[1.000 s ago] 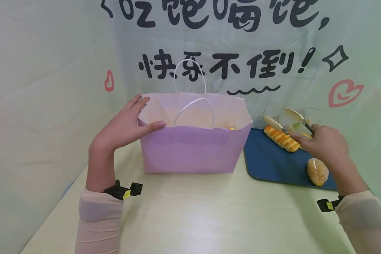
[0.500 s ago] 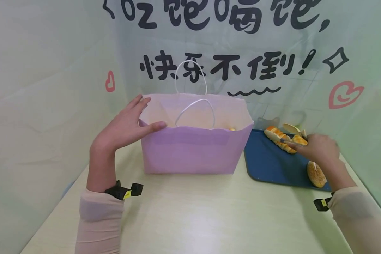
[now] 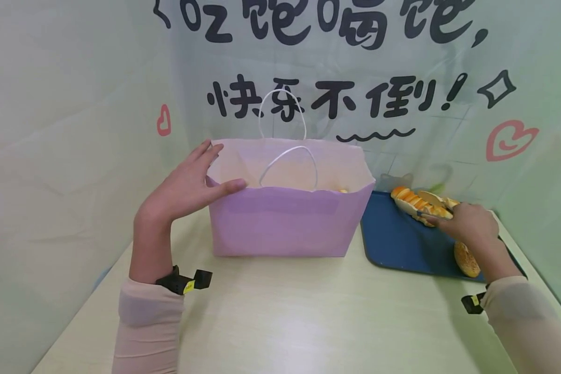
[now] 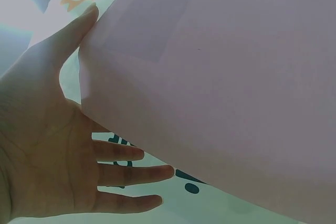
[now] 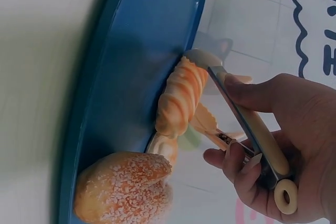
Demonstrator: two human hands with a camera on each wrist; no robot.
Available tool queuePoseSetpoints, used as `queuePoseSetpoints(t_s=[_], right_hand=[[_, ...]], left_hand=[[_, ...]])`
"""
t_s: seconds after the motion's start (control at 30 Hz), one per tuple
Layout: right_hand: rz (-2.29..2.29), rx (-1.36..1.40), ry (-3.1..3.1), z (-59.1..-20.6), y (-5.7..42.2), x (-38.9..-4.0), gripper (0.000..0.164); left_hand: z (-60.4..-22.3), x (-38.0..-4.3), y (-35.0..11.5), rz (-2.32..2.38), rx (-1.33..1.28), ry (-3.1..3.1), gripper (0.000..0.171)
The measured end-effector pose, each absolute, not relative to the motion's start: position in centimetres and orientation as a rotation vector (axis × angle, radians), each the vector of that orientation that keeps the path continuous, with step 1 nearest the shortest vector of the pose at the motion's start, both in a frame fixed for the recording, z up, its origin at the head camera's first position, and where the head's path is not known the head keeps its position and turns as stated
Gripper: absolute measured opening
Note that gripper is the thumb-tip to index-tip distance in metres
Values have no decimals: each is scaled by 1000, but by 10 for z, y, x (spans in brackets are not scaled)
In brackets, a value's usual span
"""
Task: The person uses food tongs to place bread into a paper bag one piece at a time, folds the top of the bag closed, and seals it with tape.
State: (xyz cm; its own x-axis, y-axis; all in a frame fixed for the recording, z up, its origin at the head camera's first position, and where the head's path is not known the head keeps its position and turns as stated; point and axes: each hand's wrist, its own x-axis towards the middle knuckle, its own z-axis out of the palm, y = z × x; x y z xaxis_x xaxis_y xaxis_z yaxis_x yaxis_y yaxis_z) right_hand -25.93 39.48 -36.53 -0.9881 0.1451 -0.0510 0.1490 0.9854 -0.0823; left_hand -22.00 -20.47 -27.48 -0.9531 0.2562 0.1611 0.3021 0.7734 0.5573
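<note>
Over the left end of the lilac paper bag (image 3: pixel 280 223), the person's left hand (image 3: pixel 182 187) is at the open mouth; if it bears down, I'd guess the thin rim could crumple or the whole bag tilt, paper being so yielding. Those fingers are straight and well spread, reaching to the bag's far corner, with the thumb laid over its near edge; they touch without clenching. To the bag's right sits a blue tray (image 3: pixel 392 246), where a spiral-ridged bread roll (image 5: pixel 181 98) lies between the two heads of some tongs (image 5: pixel 263 137). The likely trouble here is the roll twisting loose, should the heads catch it off-centre; I can't tell whether both press on it. The person's right hand (image 5: pixel 302 129) has its fingers curled round the tongs' handles, thumb along one arm, the heads parted about the roll's thickness. Farther right of the bag, a sesame-topped bun (image 5: pixel 126 187) could get knocked by a low-swinging wrist.
</note>
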Motion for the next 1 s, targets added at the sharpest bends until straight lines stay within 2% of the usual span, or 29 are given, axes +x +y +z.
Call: queuePoseSetpoints(t_s=[0.77, 1.0], right_hand=[[-118, 179, 3141, -365, 400, -253, 82], [-185, 185, 3177, -360, 395, -245, 94]], left_hand=[[-276, -220, -204, -937, -441, -2893, 110], [-276, -221, -203, -922, -442, -2895, 111]])
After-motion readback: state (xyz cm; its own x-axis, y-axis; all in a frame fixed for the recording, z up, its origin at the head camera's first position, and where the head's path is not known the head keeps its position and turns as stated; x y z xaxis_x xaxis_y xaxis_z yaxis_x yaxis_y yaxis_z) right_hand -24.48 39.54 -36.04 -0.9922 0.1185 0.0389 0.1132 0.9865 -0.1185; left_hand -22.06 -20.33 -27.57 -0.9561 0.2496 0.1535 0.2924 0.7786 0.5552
